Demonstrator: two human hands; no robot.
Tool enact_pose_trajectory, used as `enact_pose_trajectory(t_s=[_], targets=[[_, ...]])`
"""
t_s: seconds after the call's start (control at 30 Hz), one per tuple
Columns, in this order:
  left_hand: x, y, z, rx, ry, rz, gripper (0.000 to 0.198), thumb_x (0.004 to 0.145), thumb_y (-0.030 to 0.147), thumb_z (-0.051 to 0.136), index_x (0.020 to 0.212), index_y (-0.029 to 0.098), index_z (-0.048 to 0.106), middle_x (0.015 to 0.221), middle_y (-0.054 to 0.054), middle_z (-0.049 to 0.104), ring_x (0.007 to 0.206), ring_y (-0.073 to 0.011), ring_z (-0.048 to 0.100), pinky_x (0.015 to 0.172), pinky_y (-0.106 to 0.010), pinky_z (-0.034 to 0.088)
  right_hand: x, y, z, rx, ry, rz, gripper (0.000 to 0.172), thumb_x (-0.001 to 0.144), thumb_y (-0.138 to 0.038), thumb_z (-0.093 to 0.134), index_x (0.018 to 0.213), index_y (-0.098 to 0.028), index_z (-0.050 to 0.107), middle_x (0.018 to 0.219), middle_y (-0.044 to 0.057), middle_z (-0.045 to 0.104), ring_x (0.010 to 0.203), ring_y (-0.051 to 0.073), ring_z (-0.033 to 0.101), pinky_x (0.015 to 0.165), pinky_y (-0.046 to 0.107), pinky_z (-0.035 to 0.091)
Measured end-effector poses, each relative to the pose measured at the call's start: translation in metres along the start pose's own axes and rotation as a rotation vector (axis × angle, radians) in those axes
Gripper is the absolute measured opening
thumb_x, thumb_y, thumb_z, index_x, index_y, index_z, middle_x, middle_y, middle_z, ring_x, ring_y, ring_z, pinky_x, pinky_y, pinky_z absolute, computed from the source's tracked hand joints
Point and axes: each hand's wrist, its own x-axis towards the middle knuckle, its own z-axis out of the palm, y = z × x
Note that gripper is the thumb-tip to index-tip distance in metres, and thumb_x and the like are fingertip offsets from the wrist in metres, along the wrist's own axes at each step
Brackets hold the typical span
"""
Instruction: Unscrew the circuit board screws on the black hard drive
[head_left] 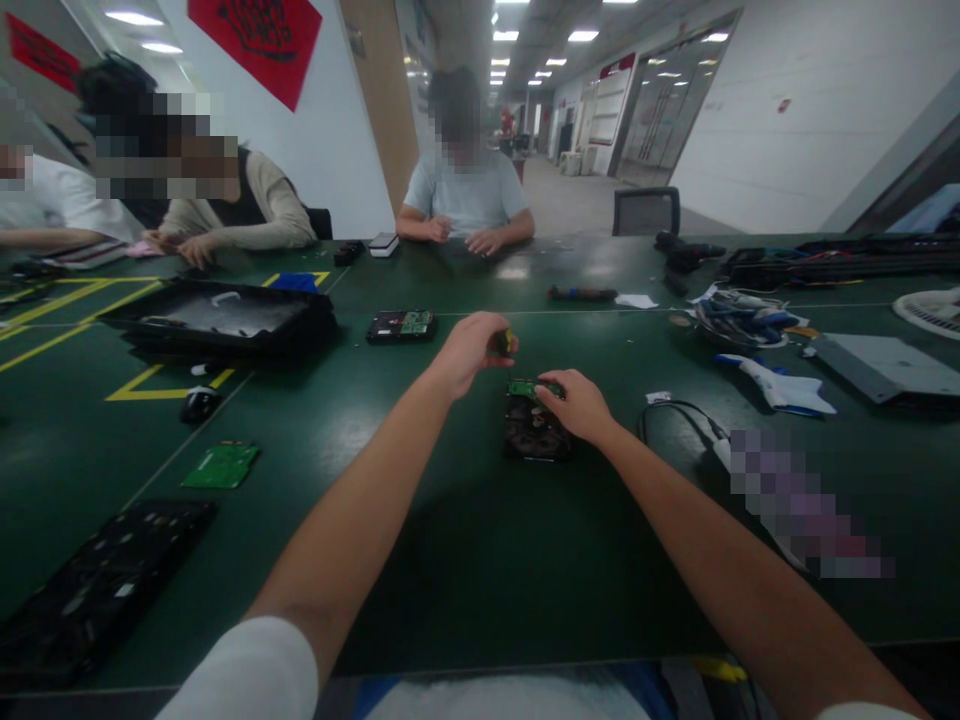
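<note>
A black hard drive (535, 432) lies on the green table in front of me, with a green circuit board (522, 387) at its far end. My right hand (577, 402) grips the drive's far right side, thumb and fingers over the board. Just above the far left corner of the drive, my left hand (474, 352) is closed around a small screwdriver (509, 342) with a yellow and black handle. Its tip is too small to make out, so I cannot tell whether it touches the drive.
Another hard drive (400, 326) lies farther off, near a black open casing (225, 318). To my left are a loose green circuit board (222, 465) and a black panel (105, 580). A cable (686, 408) and a metal box (889, 365) lie right. A person (463, 195) sits opposite.
</note>
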Motion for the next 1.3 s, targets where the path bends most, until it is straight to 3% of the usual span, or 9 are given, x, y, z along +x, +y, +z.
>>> enact_pose_trajectory(t_s=[0.17,0.43,0.83,1.1,1.2,1.3], targets=[[0.0,0.0,0.002,-0.081,-0.037,-0.077,0.017,0.082,0.033,0.068,0.091,0.019,0.064,0.091,-0.008,0.073,0.09,-0.0204,0.072,0.079,-0.034,0.062,0.0,-0.001,-0.001,0.003,-0.005,0.002,0.033,0.107,-0.044,0.059,0.128,-0.024,0.075,0.124,0.011,0.074,0.115,0.026,0.068,0.1,0.039,0.051],[-0.001,0.0,0.002,0.099,0.038,0.073,0.021,0.081,0.036,0.068,0.086,0.016,0.074,0.089,-0.007,0.066,0.085,-0.0184,0.065,0.062,-0.026,0.056,0.0,0.0,-0.001,0.011,0.009,-0.013,0.034,0.107,-0.045,0.059,0.129,-0.024,0.076,0.123,0.011,0.075,0.11,0.026,0.068,0.098,0.039,0.051],[-0.007,0.002,0.013,0.039,-0.02,0.011,0.017,0.086,0.032,0.069,0.091,0.02,0.059,0.089,-0.007,0.072,0.087,-0.0207,0.071,0.071,-0.033,0.061,0.001,0.001,0.0,0.008,-0.015,0.007,0.035,0.107,-0.046,0.06,0.13,-0.024,0.074,0.127,0.012,0.073,0.115,0.027,0.068,0.101,0.04,0.051],[-0.002,0.008,0.018,0.391,0.094,0.127,0.014,0.085,0.033,0.066,0.08,0.02,0.066,0.082,-0.003,0.065,0.075,-0.0161,0.06,0.059,-0.025,0.051,0.001,0.003,0.003,0.032,0.004,-0.004,0.033,0.107,-0.044,0.06,0.129,-0.024,0.075,0.126,0.011,0.074,0.118,0.027,0.068,0.104,0.04,0.051],[0.009,0.012,0.017,0.569,0.012,0.209,0.018,0.088,0.033,0.062,0.08,0.02,0.07,0.08,-0.003,0.067,0.074,-0.0171,0.061,0.06,-0.027,0.051,0.001,0.003,0.003,0.038,0.013,-0.008,0.032,0.107,-0.043,0.061,0.127,-0.023,0.075,0.124,0.011,0.075,0.117,0.027,0.069,0.103,0.039,0.052],[0.017,0.017,0.014,0.863,-0.082,0.405,0.021,0.092,0.029,0.06,0.08,0.02,0.075,0.082,-0.004,0.072,0.082,-0.0195,0.064,0.074,-0.032,0.055,0.0,0.003,0.003,0.045,0.023,0.004,0.031,0.106,-0.042,0.062,0.127,-0.023,0.075,0.122,0.011,0.074,0.114,0.026,0.07,0.101,0.038,0.052]])
